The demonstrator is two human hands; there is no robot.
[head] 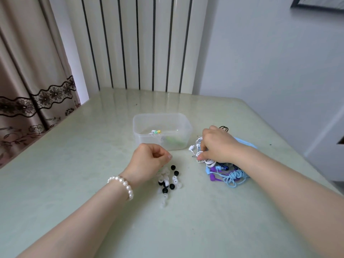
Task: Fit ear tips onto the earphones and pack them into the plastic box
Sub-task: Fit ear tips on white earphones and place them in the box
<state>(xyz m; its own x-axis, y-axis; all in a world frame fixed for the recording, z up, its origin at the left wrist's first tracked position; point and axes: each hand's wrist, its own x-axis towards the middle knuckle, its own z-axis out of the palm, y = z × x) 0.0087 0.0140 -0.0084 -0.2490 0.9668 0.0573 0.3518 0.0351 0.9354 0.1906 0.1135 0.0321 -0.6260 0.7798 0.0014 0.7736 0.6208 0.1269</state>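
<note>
Right hand [216,144] grip on white earphones [203,157] coil, left hand [149,161] curled, empty.

— Where is the plastic box [162,130] placed?
— At the middle of the desk [74,164], with one earphone set [156,132] inside.
— And the ear tips [168,180]?
— They are scattered before the box; the earphones [223,170] are heaped to their right.
</note>
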